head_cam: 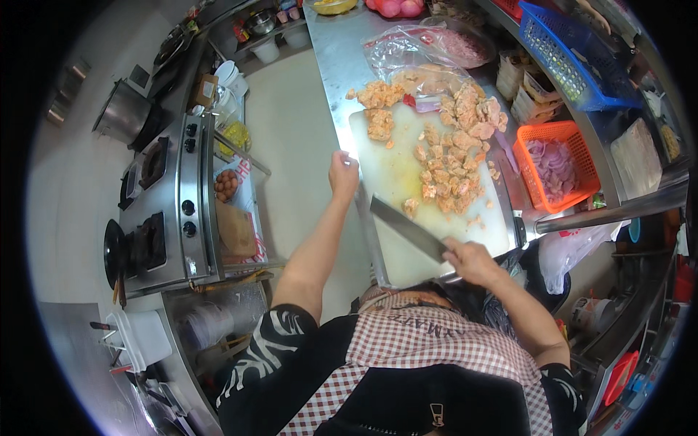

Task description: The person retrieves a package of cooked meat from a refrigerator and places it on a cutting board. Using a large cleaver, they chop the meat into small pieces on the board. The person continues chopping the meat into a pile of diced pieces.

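Observation:
My right hand (471,262) grips a cleaver (406,228) at its handle end. Its broad blade slants up and left over the white cutting board (406,261). Just beyond the blade's middle sits a small piece of coated meat (410,206). Several chopped chunks (450,174) are heaped on the board's right half, with larger uncut-looking pieces (466,109) behind them. Another piece (379,124) lies at the board's far left corner. My left hand (344,174) is by the board's left edge, fingers curled, with nothing visible in it.
An orange basket (556,204) of sliced onion stands right of the board, near a second knife's black handle (519,229). Clear plastic bags (414,52) lie behind the meat. A blue basket (578,76) sits on the right shelf. Across the aisle is a gas stove (169,218).

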Motion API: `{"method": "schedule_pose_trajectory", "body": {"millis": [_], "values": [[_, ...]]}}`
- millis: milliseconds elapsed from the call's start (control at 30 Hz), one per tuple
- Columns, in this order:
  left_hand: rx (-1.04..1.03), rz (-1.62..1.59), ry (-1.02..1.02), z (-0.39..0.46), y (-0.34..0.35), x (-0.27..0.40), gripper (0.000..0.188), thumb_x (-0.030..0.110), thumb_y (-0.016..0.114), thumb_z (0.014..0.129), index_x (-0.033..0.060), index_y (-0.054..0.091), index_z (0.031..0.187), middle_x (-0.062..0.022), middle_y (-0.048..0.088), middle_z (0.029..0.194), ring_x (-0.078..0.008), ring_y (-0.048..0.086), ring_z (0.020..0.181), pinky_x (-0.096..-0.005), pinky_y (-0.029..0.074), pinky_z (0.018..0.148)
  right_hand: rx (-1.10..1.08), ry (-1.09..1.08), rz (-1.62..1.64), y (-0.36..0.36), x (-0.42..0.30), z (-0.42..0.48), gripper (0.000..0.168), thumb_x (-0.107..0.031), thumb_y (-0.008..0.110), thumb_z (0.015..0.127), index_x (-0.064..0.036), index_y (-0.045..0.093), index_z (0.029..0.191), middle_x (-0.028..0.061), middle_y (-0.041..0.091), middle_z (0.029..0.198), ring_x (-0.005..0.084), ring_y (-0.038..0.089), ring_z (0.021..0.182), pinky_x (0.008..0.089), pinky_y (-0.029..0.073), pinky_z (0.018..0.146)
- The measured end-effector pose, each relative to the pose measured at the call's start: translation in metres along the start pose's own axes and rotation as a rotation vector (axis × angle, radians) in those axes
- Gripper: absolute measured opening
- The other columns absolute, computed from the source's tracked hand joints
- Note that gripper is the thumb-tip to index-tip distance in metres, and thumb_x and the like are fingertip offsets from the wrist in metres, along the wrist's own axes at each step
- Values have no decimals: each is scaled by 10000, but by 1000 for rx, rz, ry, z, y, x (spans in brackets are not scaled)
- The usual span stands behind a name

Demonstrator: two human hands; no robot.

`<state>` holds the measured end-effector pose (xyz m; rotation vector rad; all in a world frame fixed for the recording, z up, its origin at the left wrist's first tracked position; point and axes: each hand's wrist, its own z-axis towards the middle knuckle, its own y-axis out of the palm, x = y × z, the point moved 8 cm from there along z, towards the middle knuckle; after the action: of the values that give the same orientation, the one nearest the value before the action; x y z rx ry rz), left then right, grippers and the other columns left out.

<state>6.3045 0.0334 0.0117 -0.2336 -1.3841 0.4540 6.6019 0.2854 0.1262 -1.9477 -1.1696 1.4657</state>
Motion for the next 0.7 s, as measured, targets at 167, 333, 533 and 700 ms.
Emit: {"method": "schedule_pose_trajectory", "body": {"millis": [167, 333, 533, 700], "values": [[-171, 358, -49, 58, 70, 44, 536, 425, 792, 765, 30, 614, 1080, -114, 687, 910, -277, 670, 875, -383, 527, 807, 199, 161, 93, -2, 40, 14, 272, -206, 579, 965, -98, 537, 1211, 264, 686, 876, 463, 663, 850, 537, 521, 761], [-91, 532, -10, 62, 89, 56, 592, 445, 811, 695, 5, 621, 1044, -161, 700, 970, -326, 683, 896, -419, 538, 797, 327, 330, 211, -4, 65, 21, 329, -194, 574, 962, -70, 517, 1261, 266, 685, 859, 473, 663, 852, 542, 516, 768], [-351, 274, -140, 12, 42, 16, 452, 323, 772, 734, 43, 615, 1053, -110, 682, 850, -287, 668, 764, -399, 541, 710, 311, 260, 394, 5, 59, 11, 334, -130, 536, 979, -35, 501, 1298, 161, 637, 739, 253, 643, 558, 385, 529, 555], [-214, 198, -112, -59, 32, 37, 490, 257, 768, 747, 50, 559, 1139, -121, 647, 1021, -282, 631, 975, -413, 509, 856, 329, 284, 419, -1, 58, 19, 272, -169, 515, 998, -60, 499, 1247, 212, 655, 749, 348, 668, 620, 465, 534, 647]]}}
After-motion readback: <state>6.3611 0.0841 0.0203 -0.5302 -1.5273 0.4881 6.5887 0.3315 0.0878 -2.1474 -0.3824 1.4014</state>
